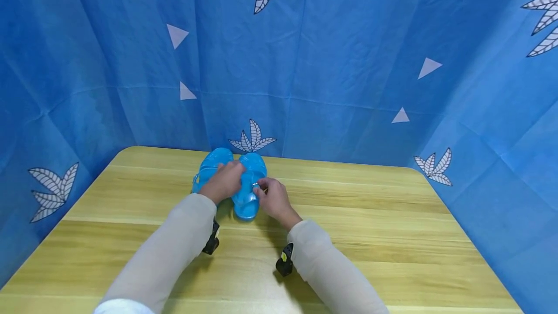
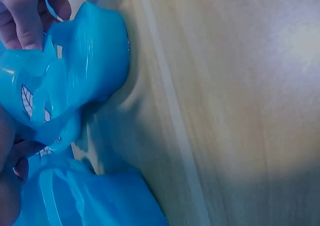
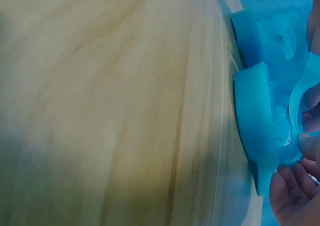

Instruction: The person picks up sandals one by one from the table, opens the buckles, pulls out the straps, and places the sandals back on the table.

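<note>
Two glossy blue sandals stand side by side at the back of the table: a left one [image 1: 216, 156] and a right one [image 1: 254, 163], heels towards me. My left hand [image 1: 227, 179] reaches across the left sandal and holds the strap of the right one at its inner side, fingers curled. At that sandal's outer side, my right hand [image 1: 273, 197] pinches the strap by its small buckle [image 1: 255, 185] between thumb and fingers. The right wrist view shows the ankle strap [image 3: 298, 93] raised in a loop above the heel [image 3: 252, 106]. My left palm covers part of the left sandal.
The sandals rest on a wood-grain table [image 1: 370, 217], toes near its back edge. Behind it hangs a blue curtain [image 1: 348, 38] with white leaf and triangle prints, which also runs along both sides. A black wrist camera [image 1: 285, 259] sits below my right sleeve.
</note>
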Available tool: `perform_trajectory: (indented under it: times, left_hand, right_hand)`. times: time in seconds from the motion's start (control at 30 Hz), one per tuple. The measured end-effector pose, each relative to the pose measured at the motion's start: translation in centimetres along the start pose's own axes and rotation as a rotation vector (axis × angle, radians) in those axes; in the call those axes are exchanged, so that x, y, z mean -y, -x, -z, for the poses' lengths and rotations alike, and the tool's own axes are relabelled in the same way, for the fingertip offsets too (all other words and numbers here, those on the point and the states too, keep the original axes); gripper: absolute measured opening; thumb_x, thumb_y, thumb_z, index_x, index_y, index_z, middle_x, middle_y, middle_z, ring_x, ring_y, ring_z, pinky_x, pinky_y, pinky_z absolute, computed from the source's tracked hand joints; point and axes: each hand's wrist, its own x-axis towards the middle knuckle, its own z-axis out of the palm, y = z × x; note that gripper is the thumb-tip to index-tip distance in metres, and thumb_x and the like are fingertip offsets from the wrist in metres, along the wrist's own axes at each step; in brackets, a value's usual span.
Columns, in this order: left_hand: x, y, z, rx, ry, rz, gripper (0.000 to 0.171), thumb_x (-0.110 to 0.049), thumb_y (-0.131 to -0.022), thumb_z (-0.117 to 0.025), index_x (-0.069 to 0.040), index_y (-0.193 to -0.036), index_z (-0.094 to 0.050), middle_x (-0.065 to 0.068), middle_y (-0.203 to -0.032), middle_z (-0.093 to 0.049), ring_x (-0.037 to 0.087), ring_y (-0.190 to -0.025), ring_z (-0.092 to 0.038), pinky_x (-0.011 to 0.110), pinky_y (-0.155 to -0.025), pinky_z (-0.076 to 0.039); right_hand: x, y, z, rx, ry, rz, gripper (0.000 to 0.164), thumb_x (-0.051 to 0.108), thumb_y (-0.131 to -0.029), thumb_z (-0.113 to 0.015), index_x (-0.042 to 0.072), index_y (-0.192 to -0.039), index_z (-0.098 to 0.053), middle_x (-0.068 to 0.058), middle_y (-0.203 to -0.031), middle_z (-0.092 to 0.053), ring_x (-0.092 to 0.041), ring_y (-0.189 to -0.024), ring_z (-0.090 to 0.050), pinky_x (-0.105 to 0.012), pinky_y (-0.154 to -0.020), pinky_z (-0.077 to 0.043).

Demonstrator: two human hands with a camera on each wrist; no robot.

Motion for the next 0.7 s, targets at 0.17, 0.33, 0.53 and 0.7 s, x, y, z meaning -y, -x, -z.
perform_trajectory:
  times: [0.17, 0.33, 0.53, 0.7]
  left_hand:
    - [-0.8, 0.6, -0.7, -0.015, -0.032, -0.049, 0.031, 0.001, -0.088, -0.06, 0.001, -0.119, -0.06, 0.018, -0.123, -0.058, 0.033, -0.116, -0.052, 0.051, -0.104, -0.036]
    - [-1.7, 1.4, -1.1, -0.042, -0.044, -0.099, 0.033, 0.002, -0.086, -0.063, 0.001, -0.119, -0.061, 0.017, -0.117, -0.059, 0.032, -0.105, -0.058, 0.048, -0.098, -0.043]
    - [-2.2, 2.4, -1.6, -0.068, -0.003, -0.135, 0.032, 0.004, -0.087, -0.058, 0.002, -0.119, -0.06, 0.015, -0.111, -0.058, 0.028, -0.099, -0.06, 0.041, -0.09, -0.05]
    - [-2.5, 3.0, -2.0, -0.108, 0.042, -0.152, 0.031, 0.005, -0.088, -0.056, 0.003, -0.119, -0.06, 0.018, -0.118, -0.059, 0.032, -0.11, -0.058, 0.043, -0.093, -0.048]
  right_hand:
    - [-0.6, 0.7, 0.4, -0.005, -0.019, 0.021, 0.027, 0.016, -0.094, -0.058, 0.001, -0.116, -0.062, -0.009, -0.102, -0.064, -0.018, -0.085, -0.055, -0.03, -0.076, -0.051]
    - [-1.2, 1.6, 0.9, 0.0, -0.03, 0.041, 0.026, 0.015, -0.094, -0.059, 0.001, -0.115, -0.063, -0.008, -0.1, -0.064, -0.017, -0.083, -0.054, -0.028, -0.071, -0.051]
    - [-1.6, 2.6, 1.4, 0.0, -0.051, 0.073, 0.025, 0.014, -0.093, -0.059, 0.0, -0.113, -0.063, -0.01, -0.1, -0.065, -0.017, -0.085, -0.057, -0.03, -0.074, -0.052]
    - [-2.0, 3.5, 1.6, 0.009, -0.065, 0.088, 0.026, 0.015, -0.093, -0.059, -0.001, -0.114, -0.063, -0.008, -0.098, -0.064, -0.016, -0.084, -0.057, -0.027, -0.073, -0.052]
